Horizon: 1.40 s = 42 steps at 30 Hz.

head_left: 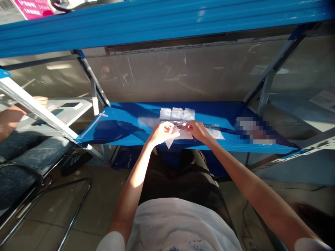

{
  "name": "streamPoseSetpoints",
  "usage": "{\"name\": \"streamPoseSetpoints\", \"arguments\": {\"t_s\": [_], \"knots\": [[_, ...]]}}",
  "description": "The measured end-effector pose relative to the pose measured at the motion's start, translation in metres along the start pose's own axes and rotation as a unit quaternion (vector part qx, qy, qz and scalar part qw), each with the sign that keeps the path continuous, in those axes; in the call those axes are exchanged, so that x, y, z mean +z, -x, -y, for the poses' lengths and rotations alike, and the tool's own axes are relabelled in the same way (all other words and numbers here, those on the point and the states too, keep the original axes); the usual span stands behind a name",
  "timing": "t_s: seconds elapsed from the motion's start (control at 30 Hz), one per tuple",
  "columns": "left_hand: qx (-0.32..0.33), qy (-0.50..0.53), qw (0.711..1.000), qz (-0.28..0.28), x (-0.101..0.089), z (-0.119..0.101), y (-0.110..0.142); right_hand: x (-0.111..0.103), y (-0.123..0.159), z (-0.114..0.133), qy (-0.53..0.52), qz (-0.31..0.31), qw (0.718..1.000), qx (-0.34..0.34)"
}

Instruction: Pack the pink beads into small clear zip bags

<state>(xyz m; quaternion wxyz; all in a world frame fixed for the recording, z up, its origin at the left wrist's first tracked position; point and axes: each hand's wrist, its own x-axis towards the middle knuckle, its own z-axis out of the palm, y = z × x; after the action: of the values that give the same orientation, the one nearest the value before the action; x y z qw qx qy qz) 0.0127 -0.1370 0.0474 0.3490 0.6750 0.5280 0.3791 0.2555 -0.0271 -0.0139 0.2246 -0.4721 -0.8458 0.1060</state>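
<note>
My left hand (160, 134) is closed on a small clear plastic bag (169, 143), whose pointed corner hangs over the shelf's front edge. Fingertips of my right hand (196, 129) are pinched together at a scatter of tiny dark red pieces (180, 124); whatever lies between them is too small to make out. Under the pieces is a whitish sheet or bag (186, 135), partly hidden by both hands. Just behind, a row of small clear zip bags (177, 113) lies flat. Right of my right hand lies another clear bag (215, 132) with small pale bits in it.
The blue shelf (123, 134) holds a blurred-out item (253, 130) at its right end. A blue upper shelf (167, 24) crosses above, with slanted metal posts (91, 76) at the sides. At left, another person's arm (15, 116) rests near a phone (70, 105) on a grey surface.
</note>
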Motion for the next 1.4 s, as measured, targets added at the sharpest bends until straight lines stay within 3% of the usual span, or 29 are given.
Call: {"name": "streamPoseSetpoints", "arguments": {"t_s": [0.13,0.27,0.4,0.67,0.77,0.87,1.03,1.2,1.4], "knots": [[-0.007,-0.011,1.000,-0.007,0.001,0.003,-0.001,-0.003,-0.001,0.002,-0.041,-0.016,0.999,0.012],[0.008,0.002,1.000,0.012,0.002,0.004,-0.001,-0.017,0.005,0.016,-0.182,-0.035,0.981,0.052],[0.025,0.016,0.999,0.025,0.005,0.002,0.001,-0.040,0.016,0.039,-0.285,0.013,0.958,0.010],[0.001,0.002,1.000,0.023,0.010,-0.005,0.003,-0.055,0.014,0.064,-0.244,0.073,0.965,-0.069],[0.008,0.020,0.999,0.026,0.011,-0.003,0.003,-0.058,0.011,0.061,-0.251,0.086,0.961,-0.077],[0.011,0.026,0.999,0.025,0.010,-0.001,0.002,-0.059,0.007,0.047,-0.250,0.046,0.966,-0.043],[0.021,0.020,0.999,0.014,0.007,-0.002,0.000,-0.039,0.000,0.019,-0.112,-0.029,0.993,0.019],[0.000,0.032,0.999,-0.005,0.006,-0.005,0.001,-0.012,0.001,0.015,-0.013,-0.027,0.999,0.011],[0.004,0.035,0.999,-0.006,0.004,-0.004,0.002,-0.003,0.000,0.012,0.016,-0.010,1.000,-0.011]]}}
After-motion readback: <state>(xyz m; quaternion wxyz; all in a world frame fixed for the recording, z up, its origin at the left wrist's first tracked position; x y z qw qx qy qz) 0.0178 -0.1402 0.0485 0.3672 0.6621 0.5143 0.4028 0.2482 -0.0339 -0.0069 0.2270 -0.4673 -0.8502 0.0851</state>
